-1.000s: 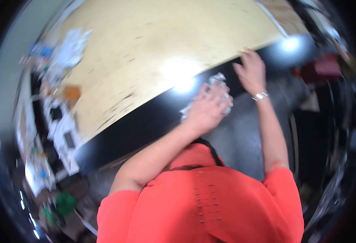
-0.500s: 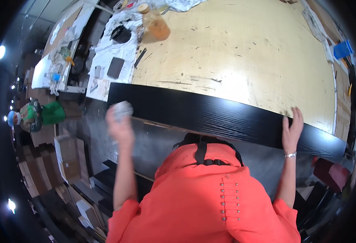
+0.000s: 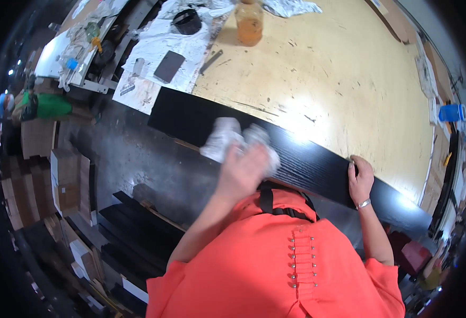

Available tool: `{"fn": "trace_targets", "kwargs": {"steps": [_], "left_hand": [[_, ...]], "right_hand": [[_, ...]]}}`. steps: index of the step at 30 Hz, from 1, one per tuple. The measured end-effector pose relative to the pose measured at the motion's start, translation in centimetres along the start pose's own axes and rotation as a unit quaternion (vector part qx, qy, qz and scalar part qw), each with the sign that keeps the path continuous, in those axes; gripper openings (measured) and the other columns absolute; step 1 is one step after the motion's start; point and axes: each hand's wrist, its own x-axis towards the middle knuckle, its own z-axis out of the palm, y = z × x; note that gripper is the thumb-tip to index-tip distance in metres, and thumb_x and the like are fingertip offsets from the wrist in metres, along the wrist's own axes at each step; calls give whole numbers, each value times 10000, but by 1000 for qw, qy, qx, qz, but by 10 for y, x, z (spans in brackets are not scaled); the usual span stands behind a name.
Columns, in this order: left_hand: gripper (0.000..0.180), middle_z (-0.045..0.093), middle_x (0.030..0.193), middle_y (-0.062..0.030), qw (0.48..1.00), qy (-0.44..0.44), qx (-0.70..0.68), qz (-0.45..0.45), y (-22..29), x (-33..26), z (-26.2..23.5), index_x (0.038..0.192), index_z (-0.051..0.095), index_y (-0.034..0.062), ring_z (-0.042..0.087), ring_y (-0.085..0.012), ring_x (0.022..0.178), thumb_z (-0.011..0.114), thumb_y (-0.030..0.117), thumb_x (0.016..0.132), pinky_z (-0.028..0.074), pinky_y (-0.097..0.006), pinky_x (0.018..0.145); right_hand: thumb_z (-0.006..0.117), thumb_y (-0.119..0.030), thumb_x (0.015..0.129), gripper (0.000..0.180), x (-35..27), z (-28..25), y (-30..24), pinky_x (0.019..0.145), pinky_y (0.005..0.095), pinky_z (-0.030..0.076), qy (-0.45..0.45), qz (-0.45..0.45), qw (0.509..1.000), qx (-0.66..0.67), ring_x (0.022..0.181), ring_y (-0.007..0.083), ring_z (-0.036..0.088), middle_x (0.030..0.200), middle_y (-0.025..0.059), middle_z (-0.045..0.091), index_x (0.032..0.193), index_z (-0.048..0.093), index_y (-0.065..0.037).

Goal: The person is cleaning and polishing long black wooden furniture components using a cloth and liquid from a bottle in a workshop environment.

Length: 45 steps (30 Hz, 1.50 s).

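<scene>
A long black wood-grained board (image 3: 182,112) lies along the near edge of the pale worktable (image 3: 296,63). My left hand (image 3: 245,170) is closed on a crumpled white cloth (image 3: 221,142) and presses it onto the board, left of the middle. Motion smears both the cloth and the fingers. Farther right, my right hand (image 3: 361,181) grips the board, its fingers curled at the far edge. Light shines off the board's right end.
On the table's left, a stained white sheet bears a black cup (image 3: 186,22) and a dark grey rectangle (image 3: 169,67). An orange-filled jar (image 3: 249,25) stands at the back. A blue container (image 3: 452,113) is far right. Black boards (image 3: 137,222) lie lower left; a co-worker in green (image 3: 51,105) stands beyond.
My left hand has swept rightward with the cloth from the board's left end toward its middle. My right hand has shifted slightly left and curled its fingers. The whole view has turned a little.
</scene>
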Motion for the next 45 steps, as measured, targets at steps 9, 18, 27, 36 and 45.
{"fn": "trace_targets", "kwargs": {"steps": [9, 18, 27, 36, 45], "left_hand": [[272, 739, 1031, -163, 923, 201, -70, -320, -213, 20, -78, 1168, 691, -32, 706, -239, 887, 657, 35, 907, 553, -374, 832], [502, 499, 1442, -231, 988, -9, 83, -128, -133, 58, 20, 1362, 513, -39, 439, -397, 1366, 594, 232, 948, 304, -498, 1160], [490, 606, 1248, -246, 990, -79, -100, 61, -48, 38, 22, 1338, 530, -24, 596, -406, 1102, 585, 48, 856, 436, -535, 1013], [438, 614, 1271, -208, 991, -61, -117, 22, -17, 29, 32, 1271, 584, -11, 567, -367, 1227, 631, 108, 852, 366, -518, 1127], [365, 649, 1154, -204, 953, 53, -169, -245, -126, 59, -41, 1200, 602, -19, 635, -344, 1081, 655, 81, 853, 504, -416, 957]], "right_hand": [[619, -145, 896, 214, -2, 3, 4, 954, 431, 469, -12, 18, 1000, -8, 1048, 350, 627, 1085, 156, 697, 1066, 687, -34], [604, -157, 901, 214, -1, 3, 0, 952, 431, 469, -2, 13, 1000, -12, 1039, 347, 631, 1070, 158, 695, 1057, 683, -33], [603, -166, 897, 209, -5, 2, 1, 942, 431, 471, 6, 17, 1000, -11, 1031, 354, 627, 1061, 157, 697, 1043, 687, -41], [613, -183, 898, 216, -1, 6, -3, 941, 436, 472, 8, 20, 1000, -15, 1021, 356, 633, 1060, 160, 697, 1040, 689, -40], [591, -183, 944, 231, -2, 9, 12, 899, 434, 486, -8, 44, 999, 29, 961, 369, 643, 1030, 201, 686, 1047, 684, 1]]}}
